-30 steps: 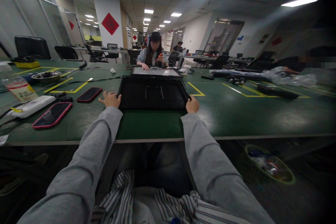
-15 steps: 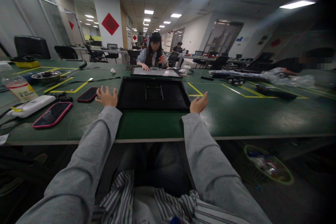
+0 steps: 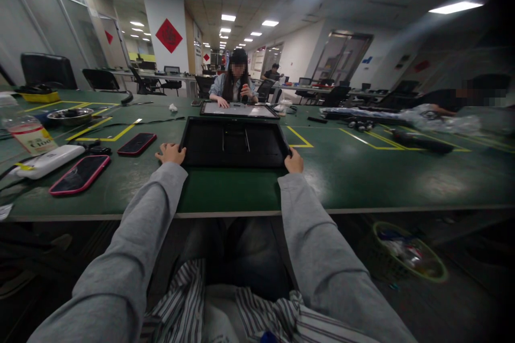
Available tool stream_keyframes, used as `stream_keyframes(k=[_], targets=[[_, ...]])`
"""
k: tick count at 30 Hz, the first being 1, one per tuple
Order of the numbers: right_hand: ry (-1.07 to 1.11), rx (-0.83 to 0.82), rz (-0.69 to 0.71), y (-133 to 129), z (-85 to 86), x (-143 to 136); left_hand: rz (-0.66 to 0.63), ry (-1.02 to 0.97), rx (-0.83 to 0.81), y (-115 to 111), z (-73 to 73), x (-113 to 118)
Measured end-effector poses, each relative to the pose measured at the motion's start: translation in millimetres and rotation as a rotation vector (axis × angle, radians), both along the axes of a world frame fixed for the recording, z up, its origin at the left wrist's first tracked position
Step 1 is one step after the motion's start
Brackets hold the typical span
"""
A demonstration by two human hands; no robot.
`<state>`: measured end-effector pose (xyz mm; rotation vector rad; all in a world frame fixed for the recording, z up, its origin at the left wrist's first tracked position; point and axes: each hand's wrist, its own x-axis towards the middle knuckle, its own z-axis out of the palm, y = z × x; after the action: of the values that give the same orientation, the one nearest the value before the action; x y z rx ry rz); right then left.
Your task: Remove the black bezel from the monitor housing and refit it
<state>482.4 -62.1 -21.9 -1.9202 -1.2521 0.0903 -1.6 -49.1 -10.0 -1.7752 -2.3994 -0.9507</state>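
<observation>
A black rectangular panel point(image 3: 201, 142) with a raised rim lies on the green table point(image 3: 229, 190) in front of me. Near its middle is a recess with thin metallic strips at the sides. My left hand point(image 3: 171, 154) grips the panel's left edge, its fingers curled against the rim. At the right edge my right hand point(image 3: 294, 161) has closed on the rim, thumb on the near side. Both hands are level with the panel's lower half.
Two phones point(image 3: 137, 144) point(image 3: 79, 175), a white device point(image 3: 50, 162), a bottle point(image 3: 31, 133) and a metal bowl point(image 3: 70, 117) stand left. Across the table a person point(image 3: 237, 83) handles another panel point(image 3: 241, 110). Plastic wrap point(image 3: 442, 119) lies right; a basket point(image 3: 410, 252) is on the floor.
Both my hands have moved inward from spread beside the panel and closed on its left and right edges. The person opposite has shifted the raised hand a little.
</observation>
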Motion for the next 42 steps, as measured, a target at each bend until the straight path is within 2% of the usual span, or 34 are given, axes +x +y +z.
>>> stream_keyframes(k=[7,15,23,30,42], targets=[[0.065,0.075,0.082,8.1,-6.9,5.7,0.072,0.026,0.014,-2.4,1.9,-7.5],[0.040,0.072,0.098,9.5,-7.9,2.6,0.068,0.034,0.025,-2.8,-1.4,-5.0],[0.030,0.019,0.095,6.2,-0.5,-2.4,0.088,-0.032,-0.072,1.2,-0.4,-4.0],[-0.012,-0.050,0.094,5.3,1.3,-3.5,0.088,0.014,-0.062,4.1,-3.3,-3.3],[-0.059,-0.180,0.065,0.6,10.0,-9.3,0.101,-0.017,-0.192,5.0,-0.3,-0.8]])
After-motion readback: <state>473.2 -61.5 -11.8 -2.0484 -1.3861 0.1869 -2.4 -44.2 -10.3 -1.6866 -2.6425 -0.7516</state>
